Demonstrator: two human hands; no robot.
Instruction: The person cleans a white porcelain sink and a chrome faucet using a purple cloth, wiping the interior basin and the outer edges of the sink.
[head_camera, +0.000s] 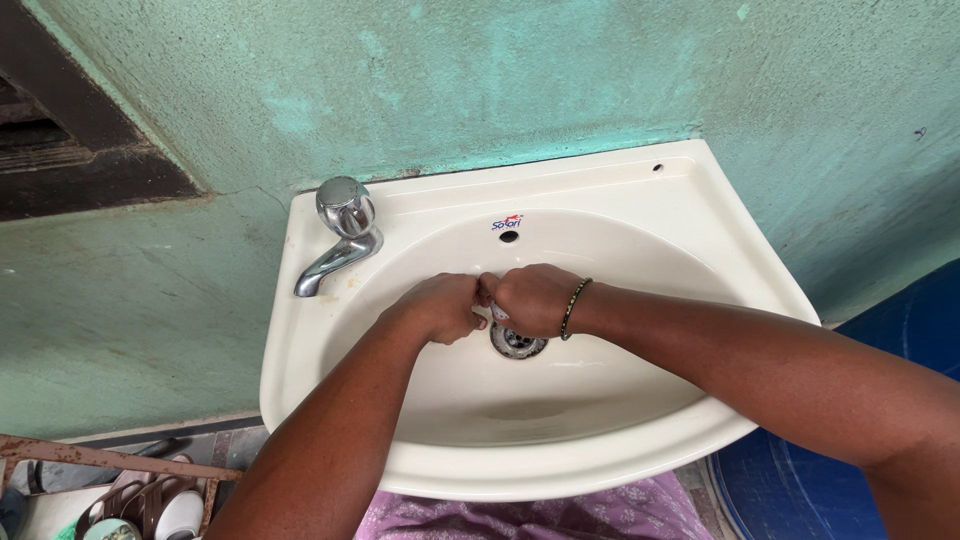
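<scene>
Cream-coloured ceramic formed the wash basin (640, 215), which was fixed to a rough green wall (560, 70). Both hands were held together low inside the bowl, directly above the metal drain (520, 343), probably so that anything falling or dripping would stay in the basin. The left hand (437, 308) and the right hand (533, 298) touched each other at the fingertips. The fingers of both hands were curled and pressed together, and they seemed to pinch one small pale object (497, 312) between them; it was mostly hidden, so I could not tell what kind of thing it was. A thin dark bangle (574, 306) sat on the right wrist.

The chrome tap (342, 232) stood at the left back corner of the basin, its spout turned toward the bowl but not over the hands. No water was seen running from it. The inside of the bowl looked smooth, with a faint grey mark in its lower part.

The wall paint was uneven and worn. A dark window frame (90, 170) was at the upper left. Below the basin, at the left, was a rusty metal rack (120, 462), and a blue container (890, 340) stood at the right. Purple patterned cloth (540, 515) showed under the front rim.
</scene>
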